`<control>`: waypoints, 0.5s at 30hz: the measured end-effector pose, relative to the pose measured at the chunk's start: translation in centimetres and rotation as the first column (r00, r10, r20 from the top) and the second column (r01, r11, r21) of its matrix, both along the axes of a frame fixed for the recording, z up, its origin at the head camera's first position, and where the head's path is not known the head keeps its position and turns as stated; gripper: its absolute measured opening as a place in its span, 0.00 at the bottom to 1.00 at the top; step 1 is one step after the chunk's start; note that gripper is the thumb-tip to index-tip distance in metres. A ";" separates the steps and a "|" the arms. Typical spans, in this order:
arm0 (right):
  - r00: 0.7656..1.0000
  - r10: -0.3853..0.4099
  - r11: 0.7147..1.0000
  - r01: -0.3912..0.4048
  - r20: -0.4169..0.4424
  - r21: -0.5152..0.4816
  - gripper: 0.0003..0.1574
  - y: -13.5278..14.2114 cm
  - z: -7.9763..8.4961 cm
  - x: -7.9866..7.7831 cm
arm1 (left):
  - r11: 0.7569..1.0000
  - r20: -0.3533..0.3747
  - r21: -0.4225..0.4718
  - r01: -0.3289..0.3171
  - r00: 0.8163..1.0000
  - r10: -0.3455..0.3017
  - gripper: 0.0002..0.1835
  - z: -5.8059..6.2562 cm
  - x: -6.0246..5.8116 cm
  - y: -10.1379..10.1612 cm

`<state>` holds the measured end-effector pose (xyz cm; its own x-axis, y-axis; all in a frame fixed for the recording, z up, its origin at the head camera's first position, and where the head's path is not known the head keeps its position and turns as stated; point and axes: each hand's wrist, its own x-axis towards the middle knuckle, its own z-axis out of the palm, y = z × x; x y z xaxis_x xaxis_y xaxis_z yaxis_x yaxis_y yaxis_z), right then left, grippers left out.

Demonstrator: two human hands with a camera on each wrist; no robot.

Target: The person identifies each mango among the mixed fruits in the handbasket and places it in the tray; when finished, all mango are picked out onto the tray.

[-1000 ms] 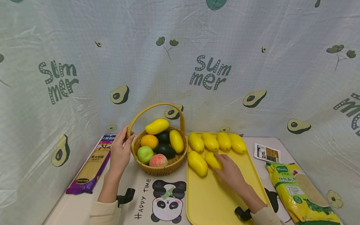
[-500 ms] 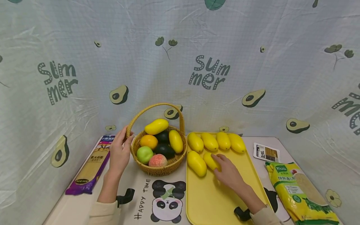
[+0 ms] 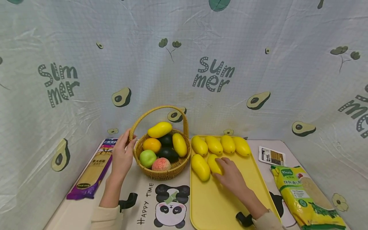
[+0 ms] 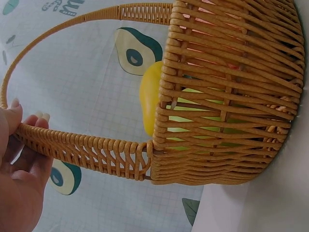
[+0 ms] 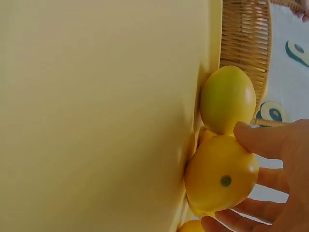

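My left hand (image 3: 123, 156) grips the upright of the handle (image 4: 87, 150) on a wicker basket (image 3: 164, 174). Inside the basket are two yellow mangoes, an orange (image 3: 152, 145), a green apple (image 3: 148, 158), a peach (image 3: 161, 164) and dark avocados (image 3: 168, 154). On the yellow tray (image 3: 227, 204), my right hand (image 3: 231, 175) holds a mango (image 3: 214, 163), thumb on one side and fingers on the other. In the right wrist view this mango (image 5: 222, 174) sits against the tray, beside another mango (image 5: 229, 99). Several mangoes (image 3: 228, 144) line the tray's far end.
A purple pasta packet (image 3: 92, 169) lies left of the basket. Right of the tray are a small label-covered pack (image 3: 272, 156) and a yellow Knorr bag (image 3: 307, 195). A patterned curtain (image 3: 161, 73) hangs behind. A panda print (image 3: 172, 207) marks the table in front.
My right hand has shifted the mango slightly left, closer to the mango beside it. The left hand and the basket have stayed in place.
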<state>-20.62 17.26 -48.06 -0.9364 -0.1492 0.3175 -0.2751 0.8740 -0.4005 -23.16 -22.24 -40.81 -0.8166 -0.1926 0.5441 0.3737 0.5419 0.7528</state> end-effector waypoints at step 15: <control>0.998 -0.052 0.998 0.051 0.024 0.026 0.40 -0.7 0.3 0.3 | 1.000 -0.006 0.002 0.009 1.000 -0.009 0.23 0.1 -0.1 -0.1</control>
